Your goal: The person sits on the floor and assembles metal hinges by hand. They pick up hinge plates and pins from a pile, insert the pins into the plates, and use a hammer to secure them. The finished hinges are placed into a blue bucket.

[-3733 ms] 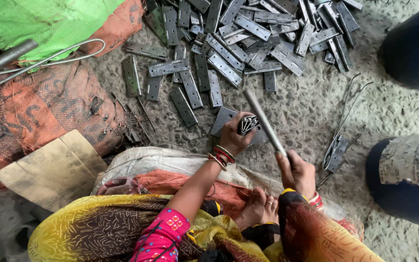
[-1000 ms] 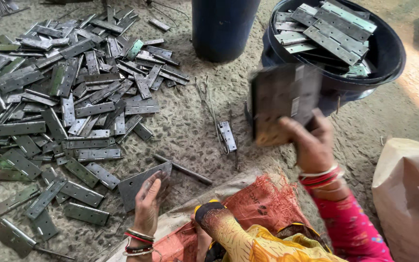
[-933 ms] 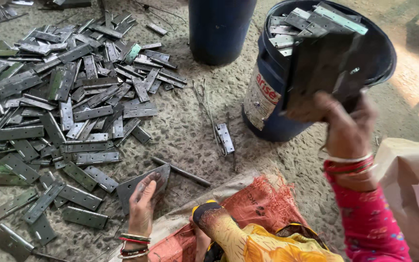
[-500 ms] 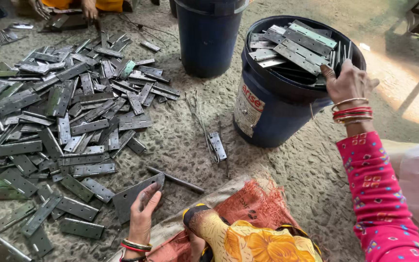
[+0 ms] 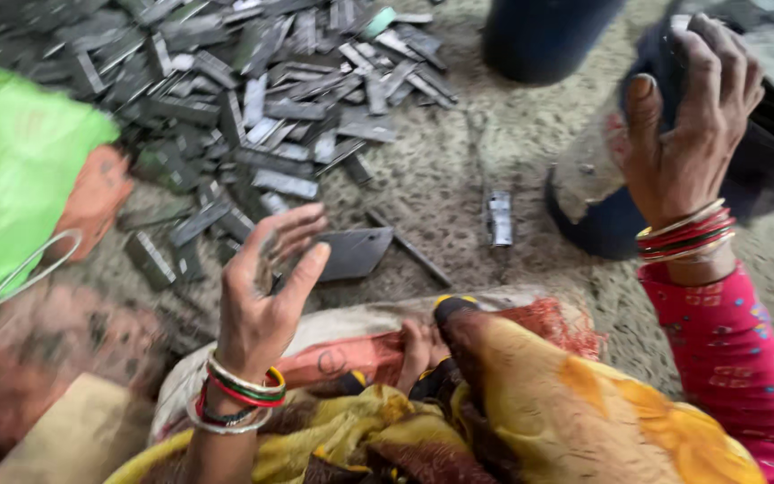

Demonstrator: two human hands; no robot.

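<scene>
Where the rough, speckled concrete floor (image 5: 441,170) fills the middle of the frame, a heap of flat grey metal hinge plates (image 5: 253,99) is spread across the upper left, each piece oblong, dull and scuffed. One wider flat plate (image 5: 356,253) is seen lying alone at centre, just beyond the fingertips of the left hand (image 5: 266,287). A thin metal rod (image 5: 409,249) lies slantwise beside it, and a small single hinge (image 5: 499,218) a little to the right. A dark blue round bucket (image 5: 602,193) is cut off at the upper right; blurred metal pieces are glimpsed inside.

Against half a second earlier, the view is found swung leftward and closer, with motion blur. The right hand (image 5: 687,134), then at the bucket's far rim, is now raised in front of the bucket. The left hand, then resting on the wide plate, is now lifted off it.

The left hand is held open, fingers spread and slightly curled, nothing gripped. The right hand is loosely open, fingers bent, nothing visibly held; contact with the bucket cannot be told. Bangles are worn on both wrists.
</scene>
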